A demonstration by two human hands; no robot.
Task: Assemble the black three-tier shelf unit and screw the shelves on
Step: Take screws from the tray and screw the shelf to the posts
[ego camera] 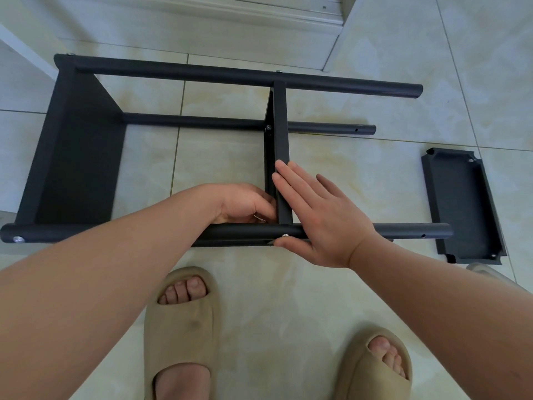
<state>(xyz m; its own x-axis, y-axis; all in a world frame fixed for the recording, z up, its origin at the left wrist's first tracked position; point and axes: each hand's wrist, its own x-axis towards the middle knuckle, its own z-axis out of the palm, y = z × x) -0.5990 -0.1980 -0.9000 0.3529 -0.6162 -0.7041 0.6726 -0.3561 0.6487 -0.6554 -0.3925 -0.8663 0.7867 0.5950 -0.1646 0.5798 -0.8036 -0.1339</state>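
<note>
The shelf unit [80, 157] was matt black throughout, poles, end panel and middle shelf [282, 134] alike, and the loose shelf [461, 203] was the same black. Screw heads [18, 239] showed bright silver against it, as did a small silver piece [259, 218] pinched in the left hand [245, 203]. The floor tiles [225, 157] were pale cream, clouded with yellowish marbling and ruled by thin grey grout lines. Both slippers [178, 327] were plain sandy beige — the moulding [259, 13] white.
</note>
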